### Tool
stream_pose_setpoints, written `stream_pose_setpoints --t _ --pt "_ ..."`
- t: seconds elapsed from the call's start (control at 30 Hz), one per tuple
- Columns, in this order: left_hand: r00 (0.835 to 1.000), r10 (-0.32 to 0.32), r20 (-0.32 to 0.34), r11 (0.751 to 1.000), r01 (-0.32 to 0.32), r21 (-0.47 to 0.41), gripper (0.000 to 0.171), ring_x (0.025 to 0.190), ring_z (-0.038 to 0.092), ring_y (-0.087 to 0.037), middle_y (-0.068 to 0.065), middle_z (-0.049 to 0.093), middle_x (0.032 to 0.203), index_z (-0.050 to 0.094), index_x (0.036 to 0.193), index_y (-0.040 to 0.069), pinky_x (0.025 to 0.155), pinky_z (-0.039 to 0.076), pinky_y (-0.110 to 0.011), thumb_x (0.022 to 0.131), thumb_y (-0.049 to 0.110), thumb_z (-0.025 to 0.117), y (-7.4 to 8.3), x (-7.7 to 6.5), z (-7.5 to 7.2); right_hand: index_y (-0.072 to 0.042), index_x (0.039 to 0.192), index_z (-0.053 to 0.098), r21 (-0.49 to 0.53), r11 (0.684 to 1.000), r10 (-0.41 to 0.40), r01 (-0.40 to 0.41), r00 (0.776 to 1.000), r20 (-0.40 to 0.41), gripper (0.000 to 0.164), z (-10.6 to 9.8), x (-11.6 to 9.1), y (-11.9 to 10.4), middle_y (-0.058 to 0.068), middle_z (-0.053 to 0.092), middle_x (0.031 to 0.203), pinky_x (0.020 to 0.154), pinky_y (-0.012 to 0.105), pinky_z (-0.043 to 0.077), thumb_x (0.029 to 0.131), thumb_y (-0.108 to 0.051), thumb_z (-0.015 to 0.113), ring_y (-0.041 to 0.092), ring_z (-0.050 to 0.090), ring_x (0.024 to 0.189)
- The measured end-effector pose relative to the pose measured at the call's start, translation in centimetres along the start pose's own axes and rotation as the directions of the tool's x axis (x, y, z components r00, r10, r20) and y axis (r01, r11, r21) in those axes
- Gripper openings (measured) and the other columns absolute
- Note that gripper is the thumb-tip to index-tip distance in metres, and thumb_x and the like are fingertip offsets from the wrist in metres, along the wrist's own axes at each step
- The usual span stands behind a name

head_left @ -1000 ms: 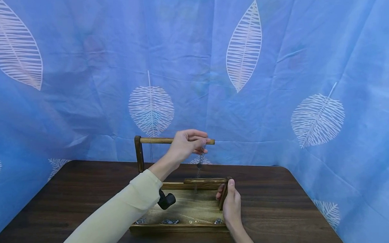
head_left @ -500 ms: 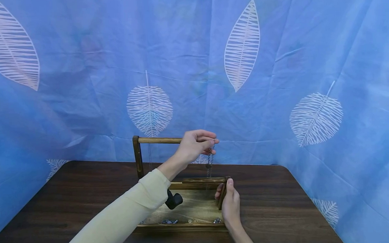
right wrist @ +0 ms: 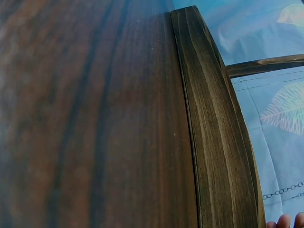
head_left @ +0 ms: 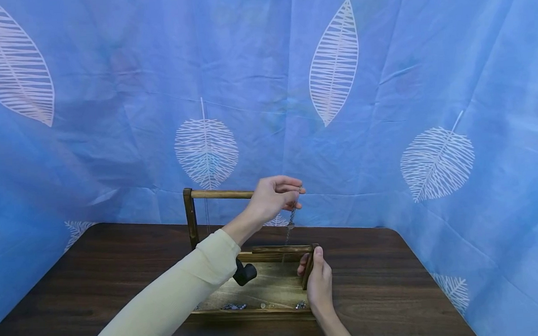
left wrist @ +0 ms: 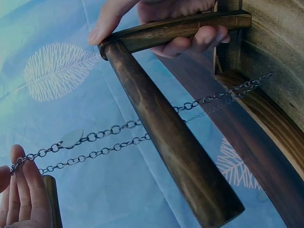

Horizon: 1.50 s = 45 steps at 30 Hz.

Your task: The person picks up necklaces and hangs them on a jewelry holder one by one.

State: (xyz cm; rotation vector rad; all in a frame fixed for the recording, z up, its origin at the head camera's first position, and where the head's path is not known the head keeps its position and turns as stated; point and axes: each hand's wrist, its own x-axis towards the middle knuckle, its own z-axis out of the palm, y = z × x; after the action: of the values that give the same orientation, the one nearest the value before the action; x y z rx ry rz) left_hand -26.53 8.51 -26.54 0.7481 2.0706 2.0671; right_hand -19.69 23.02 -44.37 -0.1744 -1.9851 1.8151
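Note:
My left hand (head_left: 272, 200) pinches a dark metal chain necklace (left wrist: 116, 129) near its upper end, beside the free end of the stand's tall bar (head_left: 221, 194). A small flat pendant (left wrist: 72, 138) hangs on the chain. The doubled chain drops behind the short bar (left wrist: 161, 123) toward the tray (head_left: 252, 312). My right hand (head_left: 321, 285) grips the short upright (left wrist: 190, 33) of the wooden jewellery stand, thumb at its top and fingers round the inner side. The left forearm hides part of the stand in the head view.
Several small heaps of jewellery (head_left: 234, 306) lie along the tray's front. Another thin necklace (head_left: 207, 214) hangs from the tall bar near its upright (head_left: 190, 217). A black wrist-camera part (head_left: 245, 273) shows under the left sleeve. The dark wooden table (head_left: 388, 282) meets a blue leaf-patterned curtain (head_left: 266, 89).
My left hand has moved right along the tall bar to its free end, carrying the chain necklace with it. The right hand keeps its grip on the short upright.

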Motion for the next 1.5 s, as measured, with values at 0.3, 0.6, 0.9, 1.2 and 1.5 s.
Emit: stream_pose_setpoints --t 0.3,0.6,0.9,1.2,1.5 --pt "1.0 0.0 -0.008 1.0 0.0 0.002 0.027 0.083 0.073 -0.024 -0.01 0.071 0.116 0.066 0.126 0.003 0.078 0.06 -0.035 0.1 0.0 0.061 0.0 0.4 0.0 0.008 0.094 0.061 -0.009 1.0 -0.021 0.021 1.0 0.003 0.064 0.0 0.1 0.1 0.015 0.06 0.076 0.064 0.034 0.052 0.112 -0.041 0.024 0.025 0.062 0.069" --pt "1.0 -0.004 -0.009 1.0 0.004 0.004 0.033 0.087 0.073 -0.022 -0.011 0.069 0.122 0.063 0.131 0.004 0.081 0.06 -0.034 0.099 -0.001 0.061 0.2 0.1 -0.2 0.009 0.095 0.061 0.001 1.0 -0.015 0.015 1.0 0.013 0.067 0.0 0.0 0.1 0.015 0.06 0.076 0.064 0.035 0.052 0.111 -0.045 0.024 0.025 0.061 0.069" --pt "1.0 -0.015 -0.02 1.0 0.015 -0.022 0.035 0.089 0.073 -0.024 -0.01 0.069 0.123 0.062 0.132 0.003 0.083 0.06 -0.034 0.099 -0.004 0.06 0.1 -0.1 -0.7 0.005 0.095 0.062 0.012 1.0 -0.012 0.012 1.0 0.013 0.065 -0.1 -0.1 -0.1 0.017 0.061 0.078 0.066 0.034 0.053 0.111 -0.045 0.024 0.027 0.062 0.071" --pt "1.0 -0.021 -0.021 0.999 0.02 -0.047 0.037 0.093 0.073 -0.026 -0.013 0.067 0.126 0.061 0.134 0.004 0.084 0.06 -0.034 0.098 -0.005 0.06 -0.1 -0.4 -1.2 0.001 0.093 0.062 -0.012 0.999 -0.032 0.032 0.999 0.018 0.061 -0.2 -0.1 0.3 0.014 0.061 0.077 0.067 0.034 0.052 0.112 -0.039 0.021 0.029 0.063 0.071" --pt "1.0 -0.016 -0.022 0.998 0.015 -0.054 0.039 0.096 0.072 -0.029 -0.017 0.066 0.129 0.06 0.136 0.003 0.084 0.06 -0.035 0.098 -0.006 0.06 -0.4 -1.0 -1.9 0.003 0.091 0.061 -0.016 0.999 -0.031 0.031 1.0 0.005 0.064 0.0 -0.2 -0.1 0.016 0.06 0.076 0.066 0.034 0.052 0.111 -0.044 0.023 0.026 0.062 0.069"
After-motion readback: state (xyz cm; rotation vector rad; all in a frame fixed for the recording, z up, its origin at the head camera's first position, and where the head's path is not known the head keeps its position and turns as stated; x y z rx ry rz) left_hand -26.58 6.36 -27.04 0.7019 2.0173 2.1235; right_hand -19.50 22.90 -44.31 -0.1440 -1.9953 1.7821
